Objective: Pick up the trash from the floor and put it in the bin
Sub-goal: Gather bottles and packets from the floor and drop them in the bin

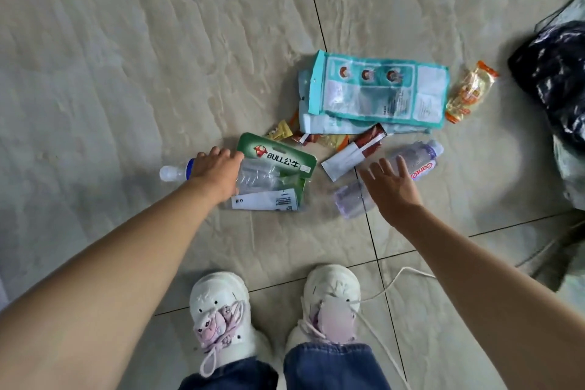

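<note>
Underfoot, glossy beige floor tiles (158,57), dark grout.

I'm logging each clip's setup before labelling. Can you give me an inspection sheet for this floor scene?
Surface: beige tiled floor with dark grout lines.
Job's things: teal packets, green blister pack, orange snack wrapper, small wrappers, clear bottle, second bottle partly under the left hand.
Clutter: nothing seen beyond the trash.
Grippers: left hand on the green pack's edge; right hand open, spread over the clear bottle.
Cables: white cord by the right shoe.
Surroundings: black bag at the right edge; white shoes.
</note>
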A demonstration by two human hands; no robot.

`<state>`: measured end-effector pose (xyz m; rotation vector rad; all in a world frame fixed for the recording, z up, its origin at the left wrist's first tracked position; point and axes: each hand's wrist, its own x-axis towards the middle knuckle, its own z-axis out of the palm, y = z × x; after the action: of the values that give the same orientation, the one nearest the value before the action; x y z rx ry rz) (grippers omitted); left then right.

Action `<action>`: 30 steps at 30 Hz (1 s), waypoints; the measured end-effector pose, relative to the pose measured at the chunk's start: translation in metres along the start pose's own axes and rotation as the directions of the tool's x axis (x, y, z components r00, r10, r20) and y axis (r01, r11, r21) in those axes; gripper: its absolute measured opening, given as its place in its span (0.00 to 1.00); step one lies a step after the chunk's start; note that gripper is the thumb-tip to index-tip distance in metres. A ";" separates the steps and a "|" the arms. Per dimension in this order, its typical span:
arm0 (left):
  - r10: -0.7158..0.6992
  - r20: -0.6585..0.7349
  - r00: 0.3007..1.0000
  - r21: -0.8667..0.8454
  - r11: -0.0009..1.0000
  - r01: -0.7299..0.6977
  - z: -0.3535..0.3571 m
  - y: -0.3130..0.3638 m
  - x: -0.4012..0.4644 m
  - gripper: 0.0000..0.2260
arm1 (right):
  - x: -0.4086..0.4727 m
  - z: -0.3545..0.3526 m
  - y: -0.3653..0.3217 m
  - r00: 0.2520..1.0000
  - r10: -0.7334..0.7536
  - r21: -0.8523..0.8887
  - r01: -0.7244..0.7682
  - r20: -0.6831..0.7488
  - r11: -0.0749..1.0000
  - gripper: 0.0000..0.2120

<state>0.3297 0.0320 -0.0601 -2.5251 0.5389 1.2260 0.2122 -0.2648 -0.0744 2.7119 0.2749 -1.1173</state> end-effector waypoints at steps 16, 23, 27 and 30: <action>-0.215 0.142 0.966 -0.782 0.574 0.242 -0.022 0.028 0.031 0.30 | 0.086 -0.091 0.071 0.979 0.203 0.418 -0.189 0.011 0.889 0.35; -0.193 0.203 0.960 -0.820 0.502 0.274 -0.018 0.044 0.044 0.31 | 0.109 -0.083 0.080 0.958 0.098 0.466 -0.218 0.268 0.857 0.35; -0.079 0.247 0.966 -0.874 0.412 0.257 -0.021 0.040 0.045 0.25 | 0.101 -0.069 0.063 0.971 0.190 0.396 -0.232 0.144 0.888 0.42; -0.059 0.236 0.970 -0.882 0.407 0.239 -0.026 0.034 0.041 0.23 | 0.091 -0.063 0.048 0.966 0.252 0.391 -0.251 0.048 0.886 0.46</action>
<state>0.3557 -0.0174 -0.0800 -3.0896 -0.6382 2.0232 0.3299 -0.2860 -0.0896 2.9739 -0.3360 -1.1954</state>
